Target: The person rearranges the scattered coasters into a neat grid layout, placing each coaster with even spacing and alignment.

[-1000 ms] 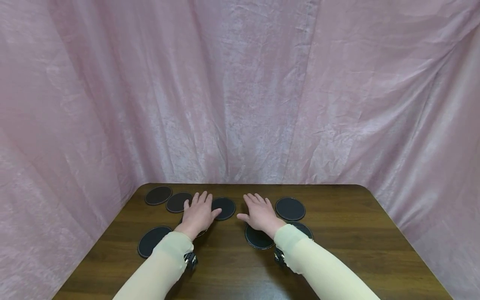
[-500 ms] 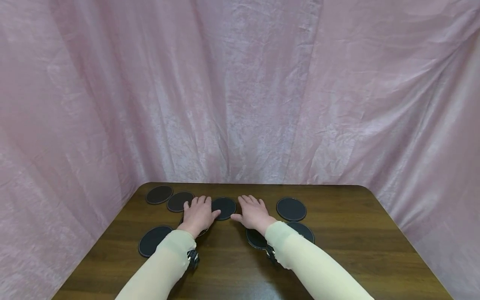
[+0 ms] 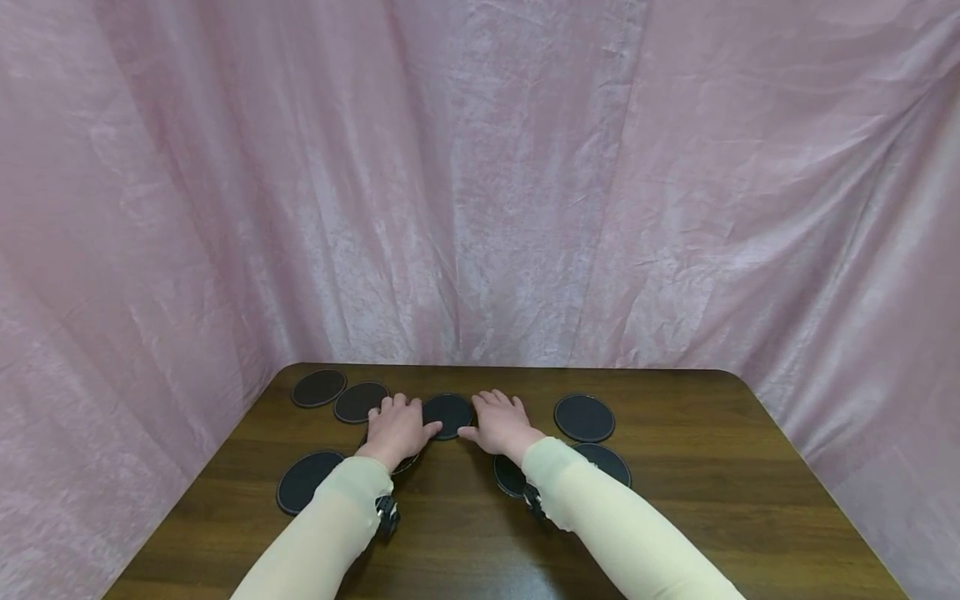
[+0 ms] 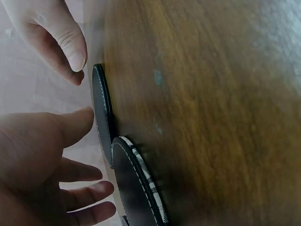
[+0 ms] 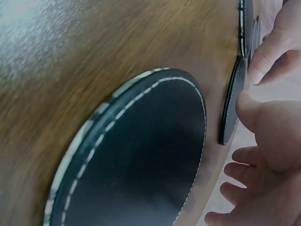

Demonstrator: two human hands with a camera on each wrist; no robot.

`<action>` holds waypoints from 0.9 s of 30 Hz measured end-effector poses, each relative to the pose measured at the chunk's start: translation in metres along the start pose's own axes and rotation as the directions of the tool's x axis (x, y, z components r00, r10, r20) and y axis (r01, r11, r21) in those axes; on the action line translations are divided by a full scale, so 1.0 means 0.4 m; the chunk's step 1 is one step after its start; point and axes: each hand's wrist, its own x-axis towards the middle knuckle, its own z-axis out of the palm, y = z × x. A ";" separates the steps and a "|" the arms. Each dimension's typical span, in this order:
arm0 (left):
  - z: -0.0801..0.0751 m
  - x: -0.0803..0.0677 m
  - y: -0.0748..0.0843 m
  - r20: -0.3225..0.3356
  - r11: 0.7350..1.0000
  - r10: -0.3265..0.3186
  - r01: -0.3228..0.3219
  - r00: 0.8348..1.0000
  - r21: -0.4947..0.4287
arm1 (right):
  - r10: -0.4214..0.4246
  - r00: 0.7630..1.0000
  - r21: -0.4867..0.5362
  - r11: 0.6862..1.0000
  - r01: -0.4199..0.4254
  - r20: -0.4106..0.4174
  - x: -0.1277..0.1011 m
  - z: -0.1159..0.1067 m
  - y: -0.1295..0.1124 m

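The left hand (image 3: 396, 431) and right hand (image 3: 501, 424) hold nothing, fingers spread; a black, round, pale-stitched disc (image 3: 447, 417) lies near both thumbs on the brown wood-grained table (image 3: 720, 467).

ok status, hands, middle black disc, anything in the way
Left hand and right hand holding nothing. Middle black disc flat on table between them. Other discs nearby, none on top.

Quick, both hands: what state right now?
Left hand: open, holding nothing, thumb near the middle disc.
Right hand: open, holding nothing, thumb also near that disc.
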 end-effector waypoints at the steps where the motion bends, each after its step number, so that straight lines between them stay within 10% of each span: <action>1: 0.000 0.000 -0.001 0.006 1.000 -0.003 0.003 1.000 -0.002 | -0.001 1.000 0.002 1.000 0.001 -0.001 0.007 0.009 0.002; 27: -0.003 0.021 -0.007 0.052 0.999 -0.035 0.037 0.998 -0.036 | 0.041 0.999 -0.034 0.999 -0.041 0.026 0.024 0.010 -0.028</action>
